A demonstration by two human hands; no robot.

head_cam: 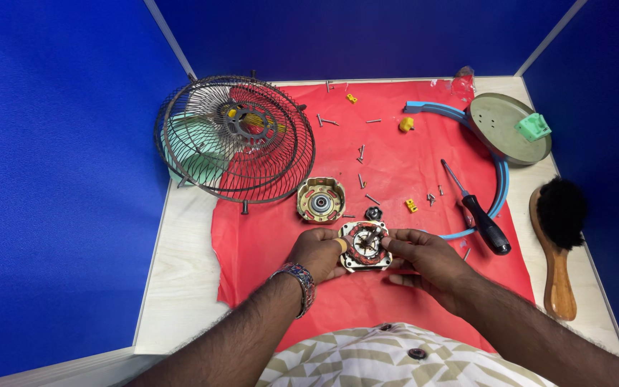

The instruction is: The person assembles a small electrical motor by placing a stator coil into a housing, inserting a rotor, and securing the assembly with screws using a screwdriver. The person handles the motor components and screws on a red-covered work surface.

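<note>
A small square fan motor (pixel 365 246) with copper windings and a shaft sits on the red cloth (pixel 395 165) near the front. My left hand (pixel 317 254) grips its left side, thumb on the top face. My right hand (pixel 420 259) holds its right side with the fingertips on the edge. Just beyond the motor lies a round motor end cover (pixel 321 200) with a bearing in its middle, and a small black knob (pixel 373 213) rests beside it.
A wire fan guard (pixel 234 138) stands at the back left over green blades. Several screws (pixel 361 152) and small yellow clips (pixel 411 205) lie scattered on the cloth. A black-handled screwdriver (pixel 478 213), a blue ring (pixel 492 165), a round metal base (pixel 506 129) and a wooden brush (pixel 557 236) sit right.
</note>
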